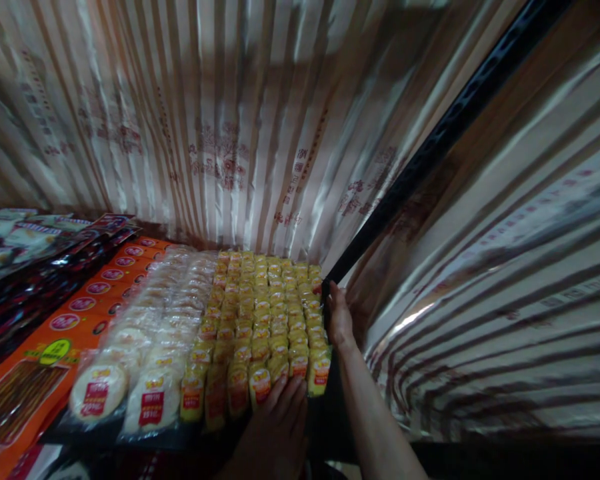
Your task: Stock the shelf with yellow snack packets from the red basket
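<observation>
A dark shelf (pixel 195 437) carries close rows of packaged snacks running from near to far, its bare edge showing along the near side. Behind it, pale pleated sheeting (pixel 260 133), printed with reddish motifs and characters, covers the far side and continues down the right. A black perforated post (pixel 430 150) slants across the view from the upper right to the right side of the rows. The light is dim, with bright streaks along the folds on the right.

The yellow packets (pixel 260 327) stand in tight columns on the right part of the shelf. Left of them are two rows of white round packs (pixel 153 397), then orange packs (pixel 87 317), dark packs (pixel 65 263) and, at the far left, white packs (pixel 25 233).

The left hand (pixel 280 420) has its fingers extended and released, resting against the near ends of the yellow packets. The right hand (pixel 339 313) is at the post's lower end, beside the rightmost column; whether its fingers grasp anything, I cannot tell.
</observation>
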`<state>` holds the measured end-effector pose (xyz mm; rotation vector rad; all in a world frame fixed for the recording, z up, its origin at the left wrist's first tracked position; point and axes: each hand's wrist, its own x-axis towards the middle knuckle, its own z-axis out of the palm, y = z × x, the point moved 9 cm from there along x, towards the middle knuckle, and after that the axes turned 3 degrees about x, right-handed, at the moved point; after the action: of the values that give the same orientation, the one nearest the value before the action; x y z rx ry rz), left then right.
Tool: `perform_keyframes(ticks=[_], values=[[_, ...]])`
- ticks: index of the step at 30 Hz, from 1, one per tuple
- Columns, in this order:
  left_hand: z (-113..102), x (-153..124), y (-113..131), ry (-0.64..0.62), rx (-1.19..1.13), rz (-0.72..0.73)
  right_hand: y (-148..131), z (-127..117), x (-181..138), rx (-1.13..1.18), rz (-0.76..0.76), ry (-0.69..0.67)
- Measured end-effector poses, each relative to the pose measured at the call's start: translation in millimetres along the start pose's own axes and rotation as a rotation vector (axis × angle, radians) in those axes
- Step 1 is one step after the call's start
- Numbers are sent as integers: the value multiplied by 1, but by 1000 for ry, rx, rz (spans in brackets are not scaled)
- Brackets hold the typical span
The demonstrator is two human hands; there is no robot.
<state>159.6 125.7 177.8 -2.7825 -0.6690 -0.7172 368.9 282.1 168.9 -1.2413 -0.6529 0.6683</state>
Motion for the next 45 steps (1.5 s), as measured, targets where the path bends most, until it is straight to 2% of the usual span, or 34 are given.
perform_keyframes(ticks=[4,9,12,17,21,24,29,33,35,38,41,43,45], values=[[0,-1,0,24,-17,2,-3,0,-31,43,115,-62],[7,-4,1,-16,-49,-13,-3,25,-63,89,214,-234],[6,-6,0,-3,-39,-34,-3,35,-69,101,222,-271],[-10,-6,2,21,-28,-20,-7,36,-69,81,178,-264],[-20,-6,5,31,-4,38,-2,31,-66,93,163,-215],[-20,-8,7,32,-7,68,1,25,-61,105,137,-166],[-14,-13,10,-1,-16,105,-12,-5,-61,-23,28,4],[-18,-13,10,14,-23,112,-26,-27,-89,-55,-56,37],[-21,-12,9,31,-31,98,-24,-36,-110,-86,-53,35],[-21,-13,9,51,-42,72,-3,-48,-142,-139,71,38],[-22,-15,8,104,-46,55,12,-48,-162,-174,148,-4],[-23,-18,8,139,-52,60,5,-48,-168,-222,99,5],[-23,-21,9,148,-79,92,-13,-49,-176,-273,-9,65]])
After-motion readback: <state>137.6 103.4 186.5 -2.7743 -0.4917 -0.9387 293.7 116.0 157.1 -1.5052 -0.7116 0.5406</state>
